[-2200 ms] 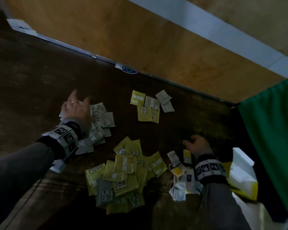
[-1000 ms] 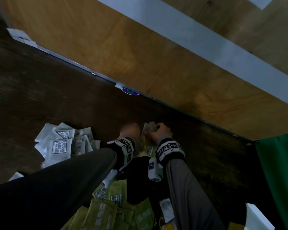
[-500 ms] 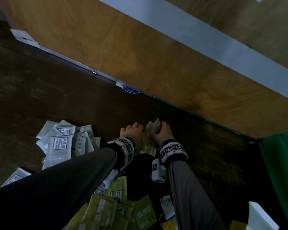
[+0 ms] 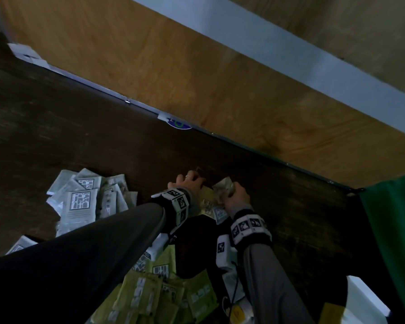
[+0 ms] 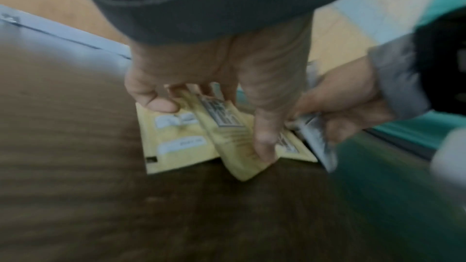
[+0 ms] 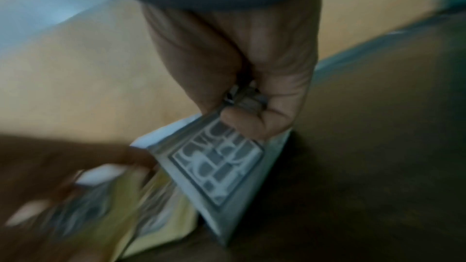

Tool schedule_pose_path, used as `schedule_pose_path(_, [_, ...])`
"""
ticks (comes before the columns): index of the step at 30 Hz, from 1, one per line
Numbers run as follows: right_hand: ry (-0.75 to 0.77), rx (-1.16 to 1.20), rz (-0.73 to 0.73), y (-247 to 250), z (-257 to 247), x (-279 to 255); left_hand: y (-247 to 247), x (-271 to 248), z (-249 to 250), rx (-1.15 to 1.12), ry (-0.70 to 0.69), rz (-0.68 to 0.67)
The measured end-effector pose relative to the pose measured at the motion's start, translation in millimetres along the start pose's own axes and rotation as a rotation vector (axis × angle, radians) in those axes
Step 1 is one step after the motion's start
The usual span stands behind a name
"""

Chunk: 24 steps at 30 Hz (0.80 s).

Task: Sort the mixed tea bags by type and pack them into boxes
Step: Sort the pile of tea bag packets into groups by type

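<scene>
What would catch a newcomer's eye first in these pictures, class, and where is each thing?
At the far edge of the dark wooden table, both hands meet: the right hand grips grey-white tea bag sachets, while the left hand holds yellow tea bag sachets. A sorted pile of grey-white sachets lies to the left, and a yellow-green heap sits nearest the person.

Sachet print (image 6: 216,168) blurred, unreadable

The head camera looks steeply down across the dark table (image 4: 80,136) toward its far edge. Both wrist cameras look closely along the fingers, sharing the yellow sachets (image 5: 181,142) there.
</scene>
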State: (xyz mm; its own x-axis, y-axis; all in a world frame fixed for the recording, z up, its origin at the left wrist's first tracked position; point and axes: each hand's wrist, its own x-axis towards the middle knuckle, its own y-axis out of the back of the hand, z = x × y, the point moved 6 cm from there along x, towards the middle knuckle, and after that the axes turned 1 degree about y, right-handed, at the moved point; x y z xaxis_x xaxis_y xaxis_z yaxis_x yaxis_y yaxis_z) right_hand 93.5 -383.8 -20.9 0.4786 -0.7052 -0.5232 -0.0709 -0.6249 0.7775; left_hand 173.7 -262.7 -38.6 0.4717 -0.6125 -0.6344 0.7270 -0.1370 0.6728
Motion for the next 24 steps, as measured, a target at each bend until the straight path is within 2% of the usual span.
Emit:
schedule_pose_path(3, [-0.097,0.256,0.066,17.3,38.4,-8.1,-5.5,-3.3,4.2,0.075,-0.032,-0.001])
schedule_pose_path(7, [-0.338,0.819,0.122,30.4,90.9,-28.4,-5.3,-7.6,18.9,0.162,-0.054,0.001])
schedule_pose_path(9, [-0.372,0.972,0.136,33.3,116.8,-50.2,-7.8,-8.9,27.2,0.218,-0.080,-0.012])
schedule_pose_path(13, [-0.387,1.105,0.102,13.6,161.3,-104.6,-14.8,-15.8,38.0,0.311,-0.136,-0.071])
schedule_pose_path(18, [-0.429,1.246,0.039,-12.4,182.6,-166.2,-21.7,-23.5,31.4,0.302,-0.068,-0.082])
schedule_pose_path(21, [-0.386,1.355,0.063,-13.3,179.9,-192.9,-19.4,-19.6,17.9,0.215,-0.047,-0.092])
schedule_pose_path(24, [-0.339,1.409,0.058,-17.9,181.9,-212.5,-14.1,-0.8,5.9,0.213,0.044,-0.076])
